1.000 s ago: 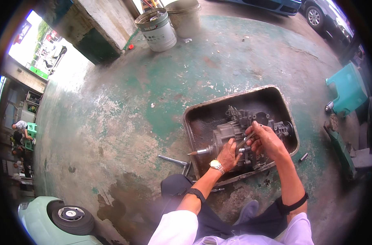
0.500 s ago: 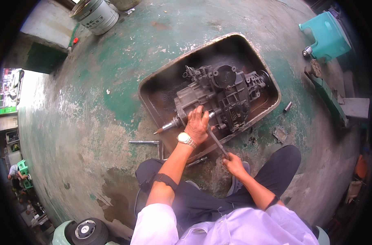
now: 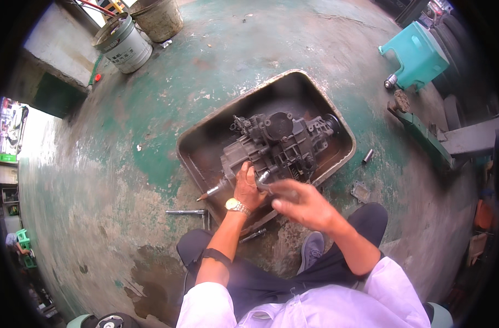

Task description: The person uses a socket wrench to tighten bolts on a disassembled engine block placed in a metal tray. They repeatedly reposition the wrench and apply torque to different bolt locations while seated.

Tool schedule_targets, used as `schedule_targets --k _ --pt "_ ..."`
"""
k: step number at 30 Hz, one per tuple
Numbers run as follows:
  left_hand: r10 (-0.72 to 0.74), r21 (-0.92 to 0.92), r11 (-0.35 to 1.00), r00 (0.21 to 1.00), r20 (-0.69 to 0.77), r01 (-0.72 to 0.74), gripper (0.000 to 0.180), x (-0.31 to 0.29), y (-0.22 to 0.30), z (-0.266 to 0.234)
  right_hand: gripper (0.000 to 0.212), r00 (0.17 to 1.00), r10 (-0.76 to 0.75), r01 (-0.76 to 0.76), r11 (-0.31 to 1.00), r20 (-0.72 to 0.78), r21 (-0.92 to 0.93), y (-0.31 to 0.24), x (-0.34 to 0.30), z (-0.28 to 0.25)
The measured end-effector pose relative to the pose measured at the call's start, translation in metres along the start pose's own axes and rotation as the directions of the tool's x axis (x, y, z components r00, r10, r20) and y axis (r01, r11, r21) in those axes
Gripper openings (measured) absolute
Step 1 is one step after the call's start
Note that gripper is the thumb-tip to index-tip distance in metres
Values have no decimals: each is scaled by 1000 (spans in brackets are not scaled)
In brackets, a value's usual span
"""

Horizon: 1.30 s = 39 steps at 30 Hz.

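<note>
A grimy metal gearbox [image 3: 279,131] lies in a large dark tub [image 3: 203,128], its shaft [image 3: 209,192] pointing to the near left. My left hand [image 3: 248,188], with a metal-strap watch on its wrist, is closed around the head of a socket wrench at the near side of the gearbox. A shiny socket [image 3: 264,176] shows beyond its fingers. Close by on the right, my right hand [image 3: 309,208] is raised over the tub's near edge, smeared by motion. Its thumb and fingers point toward the wrench head; whether they grip the handle is unclear.
An L-shaped bar [image 3: 186,212] lies left of the tub's near corner, and another tool [image 3: 253,235] lies by the near edge. Right of the tub are a loose socket [image 3: 368,156] and a flat metal plate [image 3: 360,192]. Farther off stand a turquoise stool [image 3: 416,54] and a white bucket [image 3: 123,46].
My right hand has risen from the far end of the wrench handle toward the wrench head. My left hand stays at the head. The whole view has shifted, showing more floor beyond the tub.
</note>
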State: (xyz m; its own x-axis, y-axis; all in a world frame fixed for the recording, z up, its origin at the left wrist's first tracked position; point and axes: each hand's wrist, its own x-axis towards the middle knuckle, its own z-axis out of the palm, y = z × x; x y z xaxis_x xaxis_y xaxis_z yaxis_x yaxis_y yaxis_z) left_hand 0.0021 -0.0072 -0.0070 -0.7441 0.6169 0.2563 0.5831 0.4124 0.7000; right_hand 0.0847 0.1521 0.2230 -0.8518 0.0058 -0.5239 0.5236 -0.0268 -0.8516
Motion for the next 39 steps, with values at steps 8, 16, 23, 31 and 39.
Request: schedule_targets --k 8,16,23,31,39 --pt "-10 1 1000 999 -43 10 63 2 -6 8 36 984 -176 166 934 -5 -317 -54 68 -1" --pt "71 173 983 997 -42 -63 58 3 8 -6 21 981 193 -194 980 31 46 18 -21 -24" --pt "90 217 974 985 -149 -56 66 5 9 -2 18 965 257 -234 927 42 -294 133 -27 12" --pt "82 240 968 997 -17 -75 80 2 12 -8 21 886 463 -452 850 26 272 212 13 54" --pt "15 166 986 994 106 -32 67 3 9 -8 33 867 497 -494 851 29 177 134 -5 19"
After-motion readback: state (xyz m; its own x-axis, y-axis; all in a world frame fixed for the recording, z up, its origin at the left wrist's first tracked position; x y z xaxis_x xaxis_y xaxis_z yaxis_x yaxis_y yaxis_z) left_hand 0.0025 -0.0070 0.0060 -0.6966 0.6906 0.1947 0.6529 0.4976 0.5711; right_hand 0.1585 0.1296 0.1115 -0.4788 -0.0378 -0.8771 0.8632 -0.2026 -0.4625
